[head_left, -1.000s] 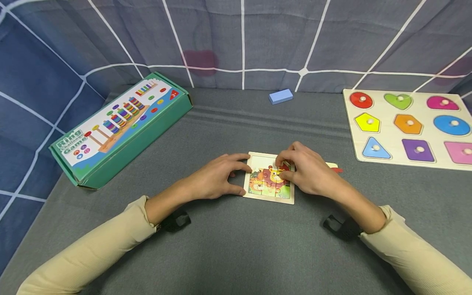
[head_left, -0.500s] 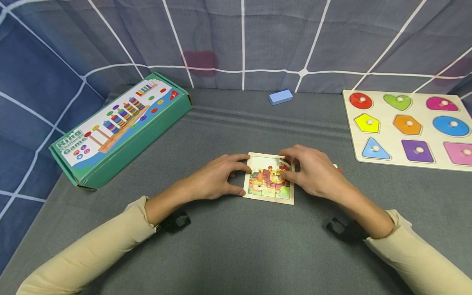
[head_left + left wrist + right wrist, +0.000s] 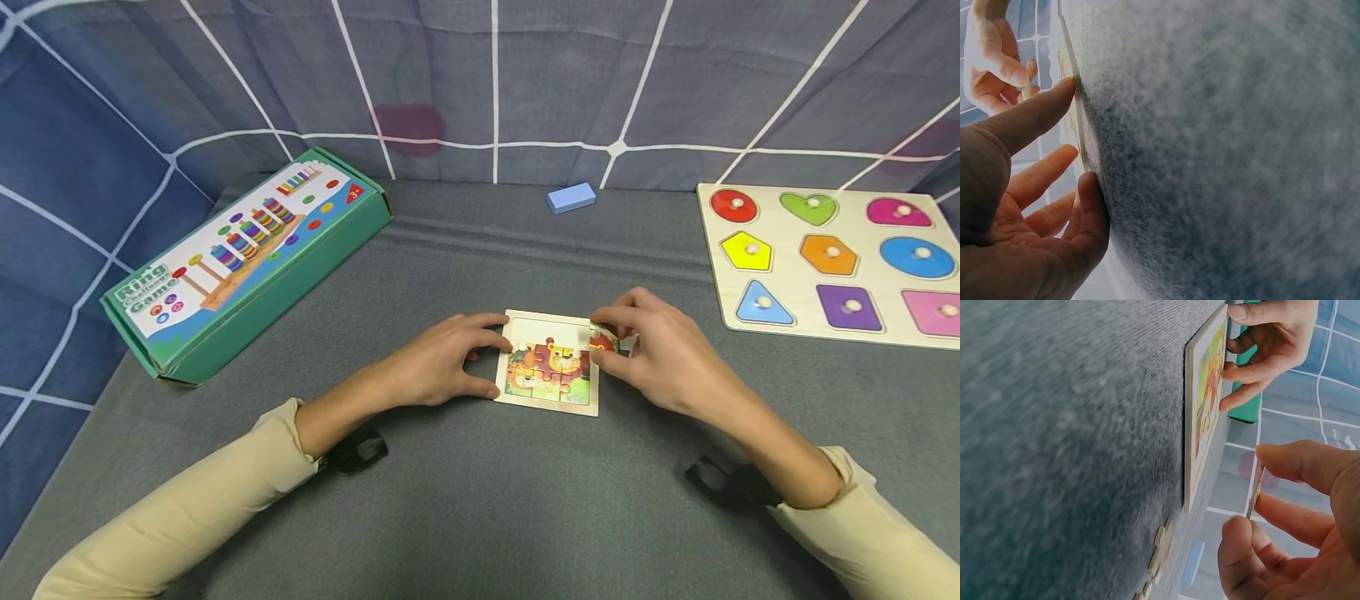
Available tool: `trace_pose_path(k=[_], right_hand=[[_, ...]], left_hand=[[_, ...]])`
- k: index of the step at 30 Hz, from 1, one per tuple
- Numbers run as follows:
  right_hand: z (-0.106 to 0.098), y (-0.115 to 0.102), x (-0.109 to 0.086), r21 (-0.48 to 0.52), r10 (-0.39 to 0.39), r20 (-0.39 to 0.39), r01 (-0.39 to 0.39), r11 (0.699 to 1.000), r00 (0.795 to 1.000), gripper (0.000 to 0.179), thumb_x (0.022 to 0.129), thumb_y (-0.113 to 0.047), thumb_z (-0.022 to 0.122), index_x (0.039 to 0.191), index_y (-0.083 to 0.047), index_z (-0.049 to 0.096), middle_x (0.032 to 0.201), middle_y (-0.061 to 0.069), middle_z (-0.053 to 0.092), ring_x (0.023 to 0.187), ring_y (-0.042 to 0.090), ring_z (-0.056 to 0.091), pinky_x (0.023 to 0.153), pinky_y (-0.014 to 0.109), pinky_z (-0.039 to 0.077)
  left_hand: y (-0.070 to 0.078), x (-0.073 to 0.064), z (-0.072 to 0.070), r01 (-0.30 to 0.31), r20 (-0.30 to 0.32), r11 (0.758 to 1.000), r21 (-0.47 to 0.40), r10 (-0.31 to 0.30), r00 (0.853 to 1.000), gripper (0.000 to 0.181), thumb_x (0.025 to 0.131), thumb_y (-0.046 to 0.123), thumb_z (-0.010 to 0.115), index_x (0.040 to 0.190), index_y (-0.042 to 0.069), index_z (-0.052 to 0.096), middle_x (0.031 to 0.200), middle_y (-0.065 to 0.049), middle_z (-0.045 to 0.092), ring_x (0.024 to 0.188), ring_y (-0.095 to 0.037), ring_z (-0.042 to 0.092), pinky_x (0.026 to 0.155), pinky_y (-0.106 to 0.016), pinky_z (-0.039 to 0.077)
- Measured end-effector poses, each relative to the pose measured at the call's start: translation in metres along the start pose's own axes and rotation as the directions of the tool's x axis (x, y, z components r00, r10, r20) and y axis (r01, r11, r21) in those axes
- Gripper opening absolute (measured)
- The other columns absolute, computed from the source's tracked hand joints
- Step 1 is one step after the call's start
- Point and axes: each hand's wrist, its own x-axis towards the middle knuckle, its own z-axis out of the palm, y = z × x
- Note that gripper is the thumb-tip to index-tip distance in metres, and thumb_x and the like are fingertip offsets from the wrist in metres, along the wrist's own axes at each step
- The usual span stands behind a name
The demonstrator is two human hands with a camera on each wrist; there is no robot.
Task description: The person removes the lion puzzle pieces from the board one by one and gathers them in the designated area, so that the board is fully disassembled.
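Observation:
A small wooden jigsaw puzzle board (image 3: 546, 407) with a cartoon lion picture lies flat on the grey table. Pieces fill its lower part, while pale bare wood shows along the top. My left hand (image 3: 441, 360) rests at the board's left edge, thumb near the lower corner and fingertips near the upper one. Beside the right edge, my right hand (image 3: 660, 350) pinches a red and green jigsaw piece (image 3: 603, 340) between thumb and fingers. In the right wrist view this piece (image 3: 1255, 490) is seen edge-on, raised off the table.
More loose pieces (image 3: 1160, 547) lie on the table past the board in the right wrist view. A green game box (image 3: 247, 267) stands at left, a blue block (image 3: 572, 197) at the back, and a knobbed shape board (image 3: 802, 279) at right. A checked cloth (image 3: 450, 83) hangs behind.
My right hand has moved right, from over the board's upper right corner to beside its right edge, carrying the jigsaw piece. The left hand and board have stayed put.

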Motion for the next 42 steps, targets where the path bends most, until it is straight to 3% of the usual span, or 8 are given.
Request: trace_pose_path(k=[9, 19, 26, 33, 42], right_hand=[[-0.008, 0.011, -0.016, -0.020, -0.003, -0.054, 0.002, 1.000, 0.999, 0.038, 0.077, -0.006, 0.082, 0.114, -0.004, 0.070, 0.093, 0.001, 0.056, 0.078, 0.018, 0.051, 0.062, 0.030, 0.041], [-0.024, 0.030, -0.039, -0.010, 0.048, -0.087, -0.049, 0.999, 0.995, 0.044, 0.072, -0.002, 0.086, 0.113, -0.001, 0.071, 0.097, 0.003, 0.056, 0.076, 0.017, 0.048, 0.063, 0.019, 0.039], [-0.031, 0.047, -0.054, -0.028, 0.066, -0.117, -0.070, 0.997, 0.991, 0.045, 0.072, -0.001, 0.086, 0.113, -0.002, 0.070, 0.090, 0.000, 0.052, 0.074, 0.011, 0.048, 0.064, 0.014, 0.041], [-0.037, 0.067, -0.061, -0.080, 0.095, -0.119, -0.105, 0.991, 0.988, 0.043, 0.072, -0.003, 0.086, 0.112, 0.001, 0.070, 0.086, 0.001, 0.051, 0.069, 0.011, 0.045, 0.059, 0.018, 0.035], [-0.036, 0.084, -0.061, -0.137, 0.137, -0.078, -0.147, 0.980, 0.987, 0.041, 0.074, -0.005, 0.085, 0.111, 0.002, 0.069, 0.087, 0.003, 0.057, 0.078, 0.010, 0.043, 0.062, 0.026, 0.033]], left_hand=[[0.000, 0.001, 0.000, -0.003, 0.002, 1.000, 0.005, 0.003, 1.000, 0.051, 0.080, 0.026, 0.084, 0.126, 0.013, 0.066, 0.151, -0.008, 0.042, 0.102, -0.018, 0.051, 0.091, -0.039, 0.041], [0.000, 0.000, 0.000, -0.006, 0.009, 1.000, 0.009, 0.006, 1.000, 0.052, 0.080, 0.026, 0.084, 0.127, 0.013, 0.066, 0.151, -0.009, 0.041, 0.103, -0.019, 0.051, 0.090, -0.040, 0.041], [0.000, 0.001, 0.000, -0.003, 0.010, 1.000, 0.004, 0.003, 1.000, 0.051, 0.081, 0.026, 0.084, 0.127, 0.012, 0.066, 0.151, -0.008, 0.041, 0.102, -0.018, 0.051, 0.090, -0.039, 0.042], [0.000, 0.000, -0.001, -0.004, 0.008, 1.000, 0.011, 0.004, 1.000, 0.052, 0.080, 0.027, 0.084, 0.127, 0.012, 0.066, 0.151, -0.008, 0.042, 0.103, -0.018, 0.051, 0.090, -0.038, 0.042], [0.000, 0.001, 0.000, -0.007, 0.008, 1.000, 0.012, 0.007, 1.000, 0.052, 0.080, 0.026, 0.084, 0.127, 0.012, 0.066, 0.151, -0.009, 0.042, 0.100, -0.017, 0.052, 0.091, -0.039, 0.041]])
